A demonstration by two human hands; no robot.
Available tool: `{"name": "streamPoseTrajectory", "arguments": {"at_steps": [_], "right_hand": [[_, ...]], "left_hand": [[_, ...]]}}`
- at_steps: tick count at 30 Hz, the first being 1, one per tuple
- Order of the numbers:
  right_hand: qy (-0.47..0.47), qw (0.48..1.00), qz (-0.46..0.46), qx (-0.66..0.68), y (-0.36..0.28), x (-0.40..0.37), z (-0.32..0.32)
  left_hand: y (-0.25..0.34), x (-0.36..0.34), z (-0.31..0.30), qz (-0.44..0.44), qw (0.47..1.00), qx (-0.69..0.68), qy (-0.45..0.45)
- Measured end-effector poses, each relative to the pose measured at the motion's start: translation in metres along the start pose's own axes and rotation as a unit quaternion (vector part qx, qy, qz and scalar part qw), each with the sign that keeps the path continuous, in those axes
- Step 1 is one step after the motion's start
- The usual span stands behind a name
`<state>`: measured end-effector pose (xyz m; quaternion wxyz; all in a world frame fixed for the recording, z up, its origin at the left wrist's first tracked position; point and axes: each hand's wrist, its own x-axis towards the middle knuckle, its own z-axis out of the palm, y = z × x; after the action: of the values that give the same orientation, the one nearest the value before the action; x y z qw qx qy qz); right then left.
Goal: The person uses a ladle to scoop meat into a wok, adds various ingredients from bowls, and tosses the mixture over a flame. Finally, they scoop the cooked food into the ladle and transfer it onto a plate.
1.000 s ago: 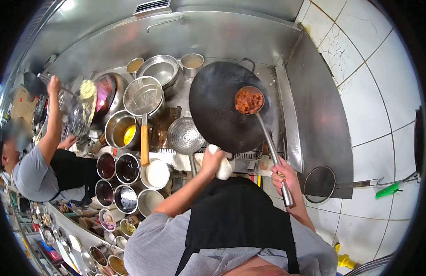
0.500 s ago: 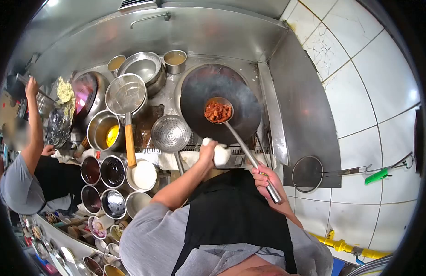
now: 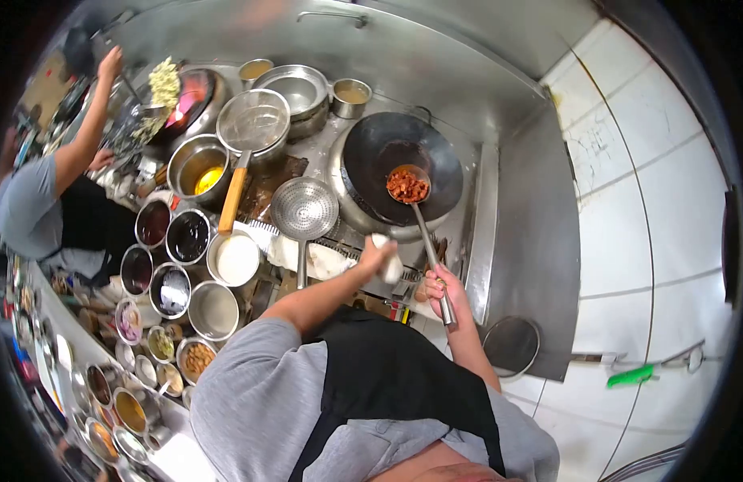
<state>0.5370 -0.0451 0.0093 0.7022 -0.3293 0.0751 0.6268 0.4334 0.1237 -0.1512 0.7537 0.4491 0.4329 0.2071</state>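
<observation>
My left hand (image 3: 375, 257) is closed around a bunched white cloth (image 3: 392, 267) at the near side of the black wok (image 3: 367, 149). The wok sits off-centre over its round burner, whose pale rim shows at the left and below. In my right hand (image 3: 449, 293) is the long metal handle of a ladle (image 3: 427, 234), gripped near its end. The ladle's bowl is over the wok and full of reddish-brown chopped food (image 3: 408, 185). The wok's inside is dark around it.
Left of the wok lie a perforated skimmer (image 3: 305, 207) and a wooden-handled strainer (image 3: 254, 120) on a pot. Several sauce pots stand nearby, including one of white liquid (image 3: 233, 259). A co-worker (image 3: 34, 201) cooks at the far left. A tiled wall (image 3: 616, 233) bounds the right.
The wok has shifted away from its burner's centre, exposing more rim. My left hand moved with the cloth at its near side. The ladle stays loaded over the wok; the view has turned.
</observation>
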Motion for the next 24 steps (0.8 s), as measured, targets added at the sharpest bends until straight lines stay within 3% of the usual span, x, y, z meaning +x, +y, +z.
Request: {"name": "streamPoseTrajectory", "arguments": {"at_steps": [2,4,6,10,12,15,19,24], "right_hand": [[-0.012,0.999,0.026,-0.027,-0.009,-0.005,0.009],[-0.035,0.999,0.020,-0.011,-0.015,-0.012,0.010],[-0.053,0.998,0.037,-0.004,-0.020,-0.021,0.014],[-0.101,0.990,0.084,-0.054,-0.024,-0.038,0.041],[-0.173,0.975,0.106,-0.088,-0.024,-0.035,0.058],[-0.204,0.960,0.163,-0.102,-0.014,-0.032,0.081],[-0.291,0.912,0.267,-0.108,0.020,-0.035,0.112],[-0.328,0.839,0.423,-0.101,0.078,-0.050,0.147]], "left_hand": [[-0.070,0.017,-0.004,0.058,0.988,0.147,-0.006],[-0.083,-0.001,-0.017,0.131,0.925,0.350,-0.074],[-0.100,-0.003,-0.021,0.131,0.895,0.425,-0.037],[-0.053,-0.047,-0.013,0.102,0.902,0.414,0.073],[-0.036,-0.059,-0.026,0.247,0.914,0.292,0.137],[0.041,-0.141,-0.054,0.093,0.985,0.071,0.123],[0.044,-0.228,-0.112,0.133,0.959,-0.078,0.237],[0.014,-0.346,-0.157,0.177,0.883,-0.146,0.410]]}}
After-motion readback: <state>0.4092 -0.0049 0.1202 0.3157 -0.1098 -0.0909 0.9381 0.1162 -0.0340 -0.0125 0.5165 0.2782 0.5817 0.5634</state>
